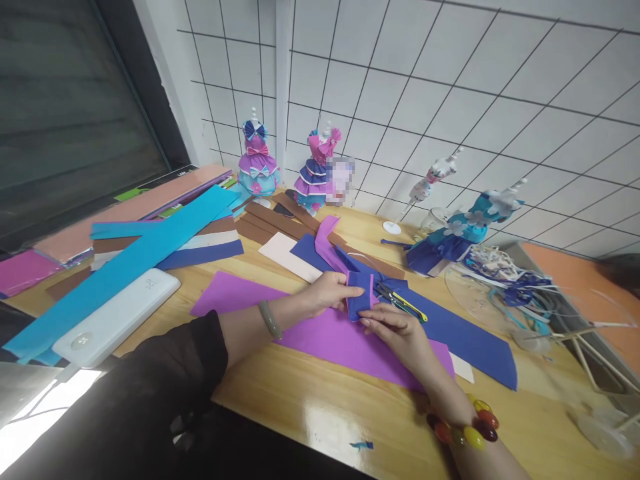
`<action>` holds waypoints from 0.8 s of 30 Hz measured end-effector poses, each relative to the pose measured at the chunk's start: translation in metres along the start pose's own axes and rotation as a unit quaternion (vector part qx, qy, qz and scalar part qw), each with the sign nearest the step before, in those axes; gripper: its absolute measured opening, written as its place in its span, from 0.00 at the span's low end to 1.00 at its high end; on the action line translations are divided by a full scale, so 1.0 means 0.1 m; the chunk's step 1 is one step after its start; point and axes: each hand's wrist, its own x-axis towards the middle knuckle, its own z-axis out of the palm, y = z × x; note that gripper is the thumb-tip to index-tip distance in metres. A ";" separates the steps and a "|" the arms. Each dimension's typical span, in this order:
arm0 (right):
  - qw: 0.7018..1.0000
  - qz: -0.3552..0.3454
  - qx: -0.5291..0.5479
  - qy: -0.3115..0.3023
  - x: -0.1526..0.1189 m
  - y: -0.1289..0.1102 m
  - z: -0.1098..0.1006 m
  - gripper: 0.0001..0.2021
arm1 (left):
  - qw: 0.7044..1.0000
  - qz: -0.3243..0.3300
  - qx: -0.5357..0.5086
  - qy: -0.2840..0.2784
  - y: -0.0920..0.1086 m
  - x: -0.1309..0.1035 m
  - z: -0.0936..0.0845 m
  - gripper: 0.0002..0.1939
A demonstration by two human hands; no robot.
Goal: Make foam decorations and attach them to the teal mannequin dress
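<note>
A small dark blue piece with purple edging [359, 297] is held between both hands above the table. My left hand [327, 293] pinches its left side, thumb across the front. The fingers of my right hand [393, 325] close on its lower right edge. Beneath the hands lies a long purple sheet [310, 340]. A wide dark blue strip [465, 337] stretches to the right. Just right of the held piece, scissors and a yellow-handled cutter [407, 305] lie on the strips. A folded purple strip [326, 247] sits behind the hands.
Small dressed figures [257, 167] stand along the tiled wall. Bright blue strips [125, 257] and a white power bank [117, 317] lie at left, brown strips [275, 223] behind. At right, scraps [520, 287] pile near a grey-edged box with orange inside [585, 280].
</note>
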 end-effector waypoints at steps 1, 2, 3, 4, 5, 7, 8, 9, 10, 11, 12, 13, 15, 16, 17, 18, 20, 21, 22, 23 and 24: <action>1.000 0.001 0.001 0.003 0.00 0.00 0.00 0.08 | 1.000 0.003 0.004 -0.004 0.01 -0.01 0.00 0.20; 1.000 0.001 0.001 0.008 0.00 -0.01 -0.01 0.08 | 1.000 0.007 0.012 -0.009 0.02 -0.01 0.00 0.21; 1.000 0.000 0.000 0.013 0.00 -0.01 -0.01 0.08 | 1.000 0.011 0.023 -0.012 0.03 -0.02 0.00 0.21; 1.000 0.001 -0.002 0.020 0.00 -0.01 -0.02 0.08 | 0.999 0.015 0.038 -0.015 0.04 -0.03 0.00 0.22; 1.000 0.001 -0.004 0.027 0.00 -0.01 -0.02 0.08 | 0.998 0.018 0.054 -0.018 0.05 -0.04 0.00 0.22; 0.999 0.002 -0.007 0.044 0.01 -0.01 -0.04 0.07 | 0.996 0.017 0.075 -0.039 0.07 -0.06 0.01 0.22; 0.999 0.001 -0.006 0.052 0.01 -0.01 -0.05 0.07 | 0.995 0.016 0.077 -0.056 0.08 -0.06 0.01 0.22; 0.998 0.002 -0.004 0.059 0.01 0.00 -0.06 0.07 | 0.994 0.017 0.076 -0.073 0.08 -0.07 0.01 0.21; 0.998 0.002 -0.001 0.065 0.00 0.00 -0.06 0.07 | 0.993 0.018 0.072 -0.088 0.09 -0.08 0.02 0.21; 0.998 0.003 0.002 0.068 0.00 0.00 -0.07 0.07 | 0.993 0.022 0.068 -0.099 0.09 -0.08 0.02 0.21; 0.997 0.003 0.004 0.072 0.00 0.01 -0.07 0.07 | 0.992 0.026 0.065 -0.104 0.09 -0.08 0.01 0.20; 0.997 0.003 0.006 0.076 0.00 0.02 -0.08 0.07 | 0.992 0.031 0.063 -0.107 0.09 -0.08 0.01 0.20; 0.996 0.002 0.003 0.086 -0.01 0.04 -0.08 0.07 | 0.992 0.037 0.058 -0.107 0.09 -0.07 0.01 0.20; 0.996 0.000 -0.001 0.093 -0.01 0.05 -0.08 0.07 | 0.992 0.040 0.056 -0.106 0.08 -0.06 0.01 0.20; 0.995 -0.002 -0.006 0.100 -0.01 0.06 -0.08 0.07 | 0.992 0.042 0.055 -0.104 0.08 -0.06 0.01 0.20; 0.994 -0.004 -0.011 0.104 -0.01 0.08 -0.08 0.07 | 0.992 0.045 0.053 -0.102 0.07 -0.05 0.00 0.20; 0.994 -0.012 -0.018 0.110 -0.01 0.10 -0.09 0.07 | 0.993 0.050 0.052 -0.097 0.06 -0.03 0.00 0.20; 0.994 -0.017 -0.021 0.111 -0.01 0.11 -0.09 0.07 | 0.993 0.053 0.053 -0.096 0.06 -0.02 0.00 0.20; 0.993 -0.021 -0.022 0.111 -0.01 0.12 -0.10 0.06 | 0.992 0.056 0.053 -0.095 0.05 -0.01 0.00 0.20; 0.993 -0.025 -0.022 0.110 -0.01 0.13 -0.10 0.06 | 0.992 0.059 0.054 -0.094 0.05 -0.01 0.01 0.20; 0.993 -0.028 -0.022 0.109 -0.01 0.13 -0.11 0.06 | 0.992 0.062 0.054 -0.093 0.04 -0.01 0.01 0.19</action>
